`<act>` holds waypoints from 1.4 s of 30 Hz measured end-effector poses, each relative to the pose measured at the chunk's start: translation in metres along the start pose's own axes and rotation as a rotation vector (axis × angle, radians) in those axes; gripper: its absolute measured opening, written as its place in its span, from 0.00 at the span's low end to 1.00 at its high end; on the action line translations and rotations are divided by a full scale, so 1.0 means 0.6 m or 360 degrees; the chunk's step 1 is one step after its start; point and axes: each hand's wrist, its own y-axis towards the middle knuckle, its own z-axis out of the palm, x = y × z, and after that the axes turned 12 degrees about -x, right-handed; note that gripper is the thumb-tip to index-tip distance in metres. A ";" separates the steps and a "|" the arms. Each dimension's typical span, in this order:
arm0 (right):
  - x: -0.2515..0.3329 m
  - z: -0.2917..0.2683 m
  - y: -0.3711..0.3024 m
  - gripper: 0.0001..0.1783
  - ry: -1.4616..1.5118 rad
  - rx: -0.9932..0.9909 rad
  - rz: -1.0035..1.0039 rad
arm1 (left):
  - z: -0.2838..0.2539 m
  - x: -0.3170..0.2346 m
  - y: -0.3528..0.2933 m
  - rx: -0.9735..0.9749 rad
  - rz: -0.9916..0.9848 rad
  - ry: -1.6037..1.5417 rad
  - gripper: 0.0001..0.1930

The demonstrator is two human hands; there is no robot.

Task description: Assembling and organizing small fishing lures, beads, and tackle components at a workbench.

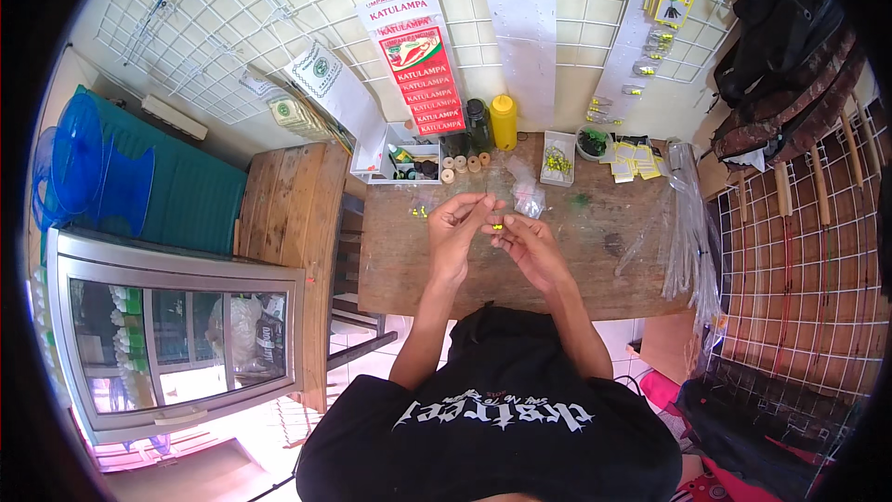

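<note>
Both hands are raised close together over the wooden table (pixel 400 260). My right hand (pixel 530 249) pinches a small bright yellow piece (pixel 499 226), too small to name more exactly. Just left of it, my left hand (pixel 457 231) has its thumb and forefinger pressed together at the tips; whatever they hold is too fine to make out. A few similar yellow bits (pixel 418 212) lie on the table beyond my left hand. Behind my right hand is a crumpled clear plastic bag (pixel 530 200). Farther back, a white tray (pixel 546 175) holds several yellow-green pieces.
Along the back stand a white organiser box (pixel 395 177), wooden spools (pixel 461 164), a dark bottle (pixel 478 125) and a yellow squeeze bottle (pixel 504 123). To the right are a bowl of green material (pixel 592 141), yellow-edged cards (pixel 636 160) and long clear plastic sleeves (pixel 686 232).
</note>
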 end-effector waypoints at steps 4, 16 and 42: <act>-0.004 -0.003 0.001 0.14 -0.0078 0.0058 -0.0038 | -0.001 0.004 0.002 -0.0013 0.0046 -0.0007 0.06; -0.008 0.004 -0.004 0.11 -0.0491 -0.0032 -0.0334 | -0.005 -0.002 0.005 -0.0040 0.0042 0.0035 0.05; 0.028 -0.165 0.076 0.12 -0.0945 -0.0312 -0.0370 | -0.040 0.006 0.009 -0.0241 0.0266 0.0211 0.05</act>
